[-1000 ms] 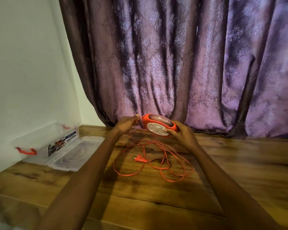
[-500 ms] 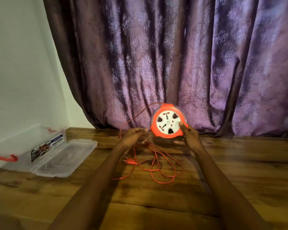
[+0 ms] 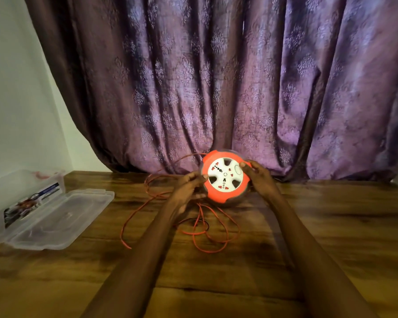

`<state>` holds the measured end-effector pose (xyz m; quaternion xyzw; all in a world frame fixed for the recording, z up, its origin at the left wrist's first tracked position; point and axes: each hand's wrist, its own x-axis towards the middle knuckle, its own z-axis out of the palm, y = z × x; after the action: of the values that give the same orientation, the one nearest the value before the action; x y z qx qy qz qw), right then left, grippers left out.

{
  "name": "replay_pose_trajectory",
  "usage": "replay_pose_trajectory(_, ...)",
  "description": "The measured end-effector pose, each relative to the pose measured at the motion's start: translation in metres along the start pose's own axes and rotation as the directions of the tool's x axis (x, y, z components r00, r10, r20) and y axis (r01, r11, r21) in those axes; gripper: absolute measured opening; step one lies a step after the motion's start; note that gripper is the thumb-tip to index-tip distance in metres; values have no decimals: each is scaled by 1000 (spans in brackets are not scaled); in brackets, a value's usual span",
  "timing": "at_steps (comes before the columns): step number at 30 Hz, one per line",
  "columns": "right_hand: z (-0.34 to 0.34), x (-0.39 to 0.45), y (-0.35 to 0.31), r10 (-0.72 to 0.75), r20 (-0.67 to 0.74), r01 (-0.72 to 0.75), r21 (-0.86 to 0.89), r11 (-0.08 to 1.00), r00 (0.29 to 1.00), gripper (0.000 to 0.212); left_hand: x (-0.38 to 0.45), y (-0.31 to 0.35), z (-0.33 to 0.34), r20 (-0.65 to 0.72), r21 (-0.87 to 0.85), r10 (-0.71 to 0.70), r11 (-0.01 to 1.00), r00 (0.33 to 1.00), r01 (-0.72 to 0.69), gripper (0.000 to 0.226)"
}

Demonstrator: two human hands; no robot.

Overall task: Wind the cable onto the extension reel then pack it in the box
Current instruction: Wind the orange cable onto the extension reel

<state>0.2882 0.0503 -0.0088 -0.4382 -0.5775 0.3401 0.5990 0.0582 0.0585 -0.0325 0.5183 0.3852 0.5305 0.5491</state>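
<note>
**Reel held upright over the wooden floor**

The orange reel (image 3: 225, 179) stood on edge, white socket face toward the camera. The right hand (image 3: 259, 177) clamped its right rim; the left hand (image 3: 189, 188) pinched the cable (image 3: 200, 228) at its left edge. Loose loops lay on the wooden floor (image 3: 331, 226). The open clear box (image 3: 32, 203) sat well apart by the white wall (image 3: 21, 99), before a purple curtain (image 3: 216, 76).

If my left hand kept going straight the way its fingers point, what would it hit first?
Your left hand points right and slightly away, so it would meet the orange reel first; its fingertips already seem to touch the rim.
</note>
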Motion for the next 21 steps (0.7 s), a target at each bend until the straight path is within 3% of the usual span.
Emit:
replay_pose_trajectory(2, 4, 3, 4, -28, -24, 27, -50, 998, 999, 27, 2, -9, 0, -18, -22, 0, 1000, 1000, 0, 16)
replay_pose_trajectory(4, 7, 4, 13, -167, -75, 137, -302, 943, 983, 37, 3, -14, 2, -76, -49, 18, 999, 997, -22, 12)
replay_pose_trajectory(6, 11, -1, 21, -402, 24, 337, -593, 731, 915, 40, 5, -15, 5, -158, -74, 38, 996, 987, -51, 12)
replay_pose_trajectory(8, 17, -6, 25, -542, 260, 535, -717, 447, 800, 42, 6, -14, 4, -210, -98, 67, 991, 975, -89, 15)
replay_pose_trajectory(10, 27, -10, 28, -504, 429, 612, -740, 279, 749, 50, 7, -15, 0, -219, -102, 101, 987, 971, -126, 16)
replay_pose_trajectory(12, 36, -14, 28, -397, 512, 619, -757, 209, 761, 62, 6, -17, -4, -209, -58, 126, 988, 970, -140, 14)
replay_pose_trajectory(14, 40, -17, 23, -316, 537, 602, -782, 162, 782, 68, 4, -18, -7, -173, 19, 159, 987, 972, -158, 12)
replay_pose_trajectory(16, 39, -19, 20, -327, 526, 590, -797, 132, 785, 60, 3, -18, -7, -140, 98, 181, 981, 973, -169, 15)
replay_pose_trajectory(21, 34, -19, 24, -304, 527, 563, -825, 41, 794, 67, 2, -17, -2, -117, 114, 159, 983, 980, -145, 18)
